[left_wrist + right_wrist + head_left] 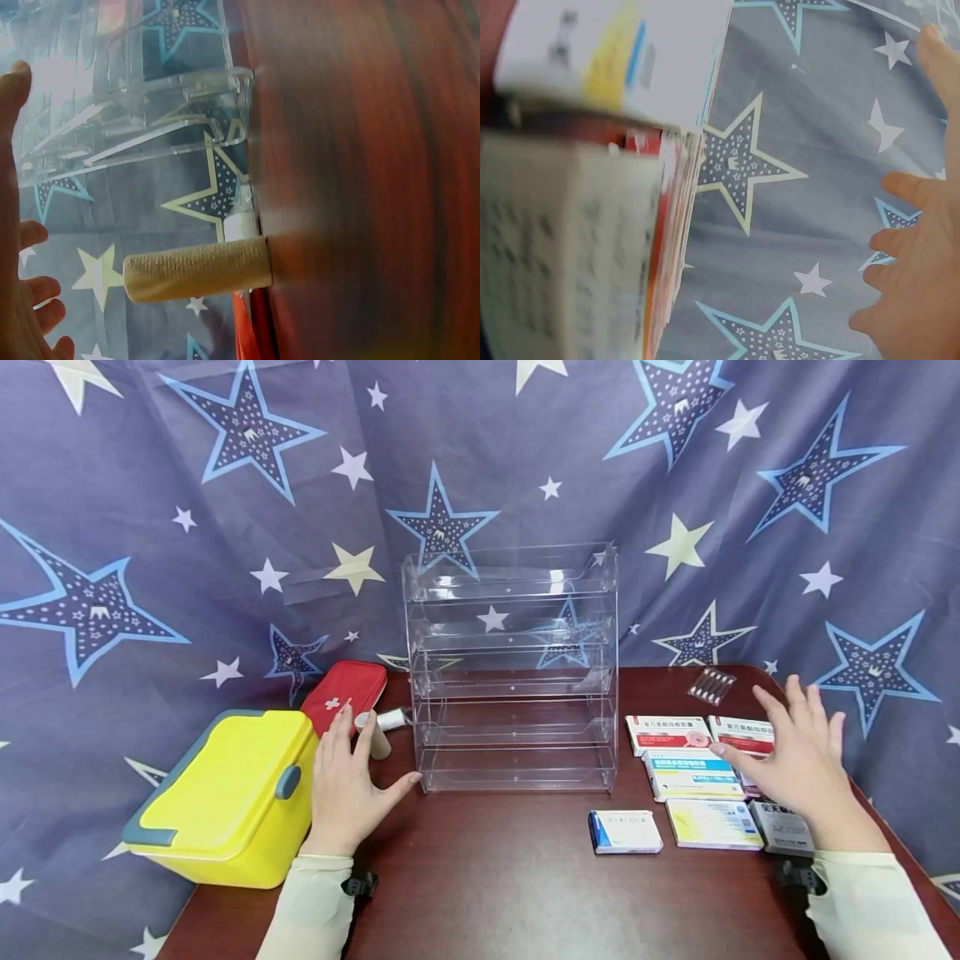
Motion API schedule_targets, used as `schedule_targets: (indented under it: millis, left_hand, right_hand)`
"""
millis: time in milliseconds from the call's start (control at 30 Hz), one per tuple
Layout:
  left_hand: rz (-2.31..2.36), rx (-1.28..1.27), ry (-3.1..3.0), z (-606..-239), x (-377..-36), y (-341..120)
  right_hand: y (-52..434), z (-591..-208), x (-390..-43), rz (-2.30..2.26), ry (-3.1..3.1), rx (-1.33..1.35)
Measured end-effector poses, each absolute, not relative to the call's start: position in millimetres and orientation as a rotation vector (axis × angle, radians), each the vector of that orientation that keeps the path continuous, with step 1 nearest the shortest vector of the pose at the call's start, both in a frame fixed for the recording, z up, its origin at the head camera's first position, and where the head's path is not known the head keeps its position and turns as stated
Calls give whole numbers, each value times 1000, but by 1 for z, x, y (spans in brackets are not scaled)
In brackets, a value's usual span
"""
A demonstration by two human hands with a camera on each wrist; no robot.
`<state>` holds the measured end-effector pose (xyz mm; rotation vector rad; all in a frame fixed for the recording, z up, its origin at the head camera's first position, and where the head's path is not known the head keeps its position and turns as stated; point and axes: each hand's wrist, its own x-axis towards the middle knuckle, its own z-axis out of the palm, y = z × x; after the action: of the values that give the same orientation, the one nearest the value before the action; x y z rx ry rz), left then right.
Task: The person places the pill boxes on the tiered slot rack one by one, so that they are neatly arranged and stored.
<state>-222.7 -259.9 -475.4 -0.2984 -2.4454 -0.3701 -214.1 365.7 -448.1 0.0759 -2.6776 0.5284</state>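
My left hand hovers, fingers spread, between a yellow box and a clear tiered acrylic rack. Its thumb tip overlaps the rack's lower left corner in the head view. Behind that hand are a tan bandage roll, standing upright, and a white cylinder. My right hand is raised with fingers apart over the medicine boxes at the right, holding nothing. Among them are a red-and-white box, a blue-and-white box, a yellow-and-white box and a grey box.
A red pouch with a white cross lies behind the yellow box. One small blue-and-white box sits apart, front right of the rack. A clear pack of swabs lies near the back edge. A star-patterned curtain hangs behind the brown table.
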Motion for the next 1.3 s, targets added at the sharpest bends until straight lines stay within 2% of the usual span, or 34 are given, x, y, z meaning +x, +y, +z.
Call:
schedule_targets:
  millis: [567,833,1300]
  left_hand:
    - [-682,-287,-2644,-487,-221,-245]
    - [-1039,-366,-2668,-502,-226,-246]
    - [-1507,-380,-2610,-524,-237,-248]
  right_hand:
    - [422,-437,-244,825,-2951,2]
    - [448,-441,-260,1099,-3050,3]
    - [474,-457,-283,1127,-3068,28]
